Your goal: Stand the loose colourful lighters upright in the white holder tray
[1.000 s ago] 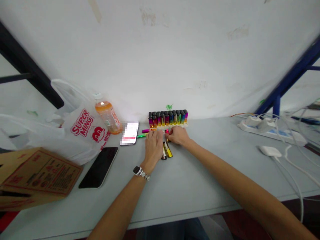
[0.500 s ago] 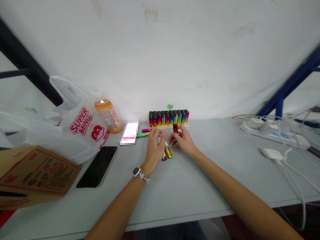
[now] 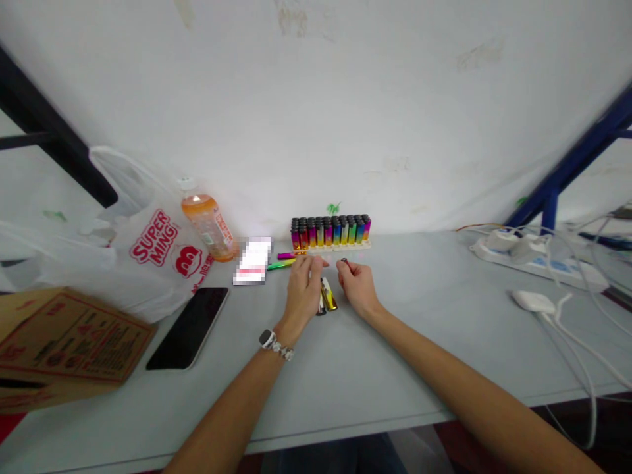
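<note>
My right hand (image 3: 356, 283) is closed around a lighter, of which only the dark top (image 3: 344, 261) shows. My left hand (image 3: 305, 283), with a watch on the wrist, rests over the table with fingers bent; anything under them is hidden. Beside it lie a gold lighter (image 3: 329, 297) and a partly covered one with a black end. A green lighter (image 3: 280, 265) and a magenta one (image 3: 285, 256) lie beyond its fingertips. Several colourful lighters with black tops (image 3: 330, 232) stand upright in rows in a pale holder (image 3: 363, 247) near the wall.
On the left are a cardboard box (image 3: 74, 342), a white plastic bag (image 3: 123, 263), an orange drink bottle (image 3: 207, 220), a black phone (image 3: 188, 329) and a blurred white item (image 3: 253, 261). On the right are a power strip (image 3: 543, 266), a white adapter (image 3: 533, 301) and cables.
My right hand has turned and closed further around the lighter, hiding its red body, which was upright and visible before. The whole view has shifted slightly.
</note>
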### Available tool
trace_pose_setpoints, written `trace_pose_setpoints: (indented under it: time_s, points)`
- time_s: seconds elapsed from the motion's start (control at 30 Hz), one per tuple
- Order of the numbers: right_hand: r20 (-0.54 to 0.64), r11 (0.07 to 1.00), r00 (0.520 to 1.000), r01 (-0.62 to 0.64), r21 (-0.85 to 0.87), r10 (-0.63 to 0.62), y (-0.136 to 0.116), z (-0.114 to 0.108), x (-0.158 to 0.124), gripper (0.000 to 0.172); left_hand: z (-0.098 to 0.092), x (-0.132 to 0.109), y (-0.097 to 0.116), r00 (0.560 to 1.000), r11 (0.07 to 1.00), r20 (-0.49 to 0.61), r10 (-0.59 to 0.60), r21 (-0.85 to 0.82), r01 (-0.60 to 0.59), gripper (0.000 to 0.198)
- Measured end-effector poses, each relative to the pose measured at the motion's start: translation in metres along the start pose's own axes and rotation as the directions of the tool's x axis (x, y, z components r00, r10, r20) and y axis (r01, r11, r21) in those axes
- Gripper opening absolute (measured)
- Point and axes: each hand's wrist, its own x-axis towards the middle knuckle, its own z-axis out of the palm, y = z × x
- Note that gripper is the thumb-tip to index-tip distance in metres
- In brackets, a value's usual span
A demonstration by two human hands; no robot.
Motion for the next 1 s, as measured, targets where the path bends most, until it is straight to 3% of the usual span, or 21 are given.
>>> trace_pose_setpoints:
  time_s: [0.17, 0.53, 0.7, 0.83, 1.0]
  points:
    - [-0.019, 0.998, 0.999, 0.045, -0.031, -0.046, 0.003, 0.001, 0.000, 0.040, 0.000, -0.001, 0.000, 1.000, 1.000, 0.015, -0.023, -0.006, 0.023, 0.040]
    - [0.087, 0.994, 0.996, -0.005, 0.110, -0.005, -0.004, -0.001, -0.004, 0.056, 0.002, -0.001, -0.003, 0.999, 1.000, 0.030, -0.028, -0.003, 0.028, 0.043]
    - [0.014, 1.000, 1.000, -0.019, 0.025, 0.018, 0.003, 0.001, -0.001, 0.047, 0.003, -0.001, -0.004, 0.999, 0.999, 0.028, -0.034, -0.018, 0.035, 0.042]
    - [0.021, 0.998, 1.000, 0.019, -0.052, -0.018, 0.007, 0.001, -0.001, 0.039, 0.003, -0.001, -0.004, 0.999, 0.999, 0.035, -0.037, -0.025, 0.037, 0.041]
    - [0.032, 1.000, 0.999, 0.015, 0.010, -0.015, 0.003, 0.001, -0.002, 0.040, 0.004, -0.001, -0.005, 0.999, 0.999, 0.034, -0.039, -0.026, 0.040, 0.042]
